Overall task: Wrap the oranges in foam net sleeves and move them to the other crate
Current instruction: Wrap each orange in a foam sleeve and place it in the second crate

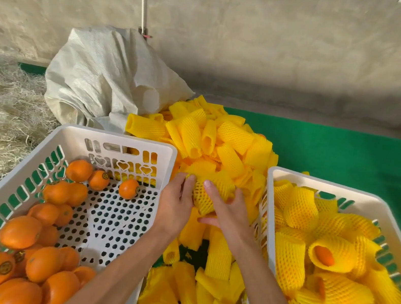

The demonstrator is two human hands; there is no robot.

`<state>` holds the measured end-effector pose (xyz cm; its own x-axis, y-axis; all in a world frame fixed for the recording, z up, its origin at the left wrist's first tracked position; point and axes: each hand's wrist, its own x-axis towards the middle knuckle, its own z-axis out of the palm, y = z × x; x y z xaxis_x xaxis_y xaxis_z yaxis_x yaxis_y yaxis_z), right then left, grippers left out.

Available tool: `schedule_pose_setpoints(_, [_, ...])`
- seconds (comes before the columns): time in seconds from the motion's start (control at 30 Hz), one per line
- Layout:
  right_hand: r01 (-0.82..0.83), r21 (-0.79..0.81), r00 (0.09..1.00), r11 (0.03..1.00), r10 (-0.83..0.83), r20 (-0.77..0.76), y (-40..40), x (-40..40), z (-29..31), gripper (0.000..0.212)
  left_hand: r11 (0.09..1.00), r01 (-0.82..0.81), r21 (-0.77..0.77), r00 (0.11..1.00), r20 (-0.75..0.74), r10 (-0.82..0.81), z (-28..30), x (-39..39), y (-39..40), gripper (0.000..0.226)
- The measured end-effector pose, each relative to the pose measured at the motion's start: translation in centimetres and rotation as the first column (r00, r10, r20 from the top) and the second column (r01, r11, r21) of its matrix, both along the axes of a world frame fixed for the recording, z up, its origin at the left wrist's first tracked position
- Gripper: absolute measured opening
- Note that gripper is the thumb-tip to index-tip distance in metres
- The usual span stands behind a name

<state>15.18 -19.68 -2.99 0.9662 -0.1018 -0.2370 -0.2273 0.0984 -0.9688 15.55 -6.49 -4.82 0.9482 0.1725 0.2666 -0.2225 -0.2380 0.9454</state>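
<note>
Left crate (68, 134) at 8 o'clock holds bare oranges (19, 231). Left hand (176, 201) and right hand (226, 210) both grip one netted orange (203, 200) between them, long axis toward 12. Right crate (280, 176) lies at 3 o'clock, nearest the right hand

Both your bare forearms reach forward from the bottom of the view, angling inward so your hands meet near the centre. Your left hand (176, 205) is palm inward, fingers extended upward and lightly curved, fingertips pressing what you hold. Your right hand (227, 210) lies opposite it, fingers curled over the top of the same thing, thumb tucked beneath. The two hands sit just beside each other, almost touching, wrists nearly straight and level with one another.
</note>
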Motion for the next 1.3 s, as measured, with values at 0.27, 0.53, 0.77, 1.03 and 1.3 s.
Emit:
schedule_pose_setpoints(0.27, [0.363, 0.700, 0.871, 0.615, -0.491, -0.021, -2.7, 1.1, 0.5, 0.065, 0.989, 0.138, -0.052, 0.969, -0.199, -0.146, -0.9, 0.3, -0.6, 0.040])
schedule_pose_setpoints(0.53, [0.392, 0.630, 0.850, 0.671, -0.526, 0.031, -3.6, 0.9, 0.7, 0.068, 0.980, 0.196, 0.045, 0.950, -0.256, -0.178, -0.7, 0.0, -0.9, 0.034])
schedule_pose_setpoints(0.77, [0.015, -0.094, 1.000, 0.995, -0.015, 0.001, -1.5, 0.8, -1.3, 0.023, 0.989, 0.146, 0.022, 0.984, -0.108, -0.143, -0.3, 0.1, -0.8, 0.027])
schedule_pose_setpoints(1.03, [-0.246, -0.406, 0.923, 0.880, 0.341, 0.178, 2.7, -1.8, -1.5, 0.022, 0.984, -0.002, -0.177, 0.996, -0.089, -0.013, 2.6, -1.5, 1.0, 0.027])
schedule_pose_setpoints(1.3, [-0.116, -0.677, 0.791, 0.726, 0.480, 0.379, 9.6, -8.0, 0.0, 0.018, 1.000, 0.016, -0.011, 0.991, -0.135, -0.018, 4.2, -7.1, 10.8, 0.030])
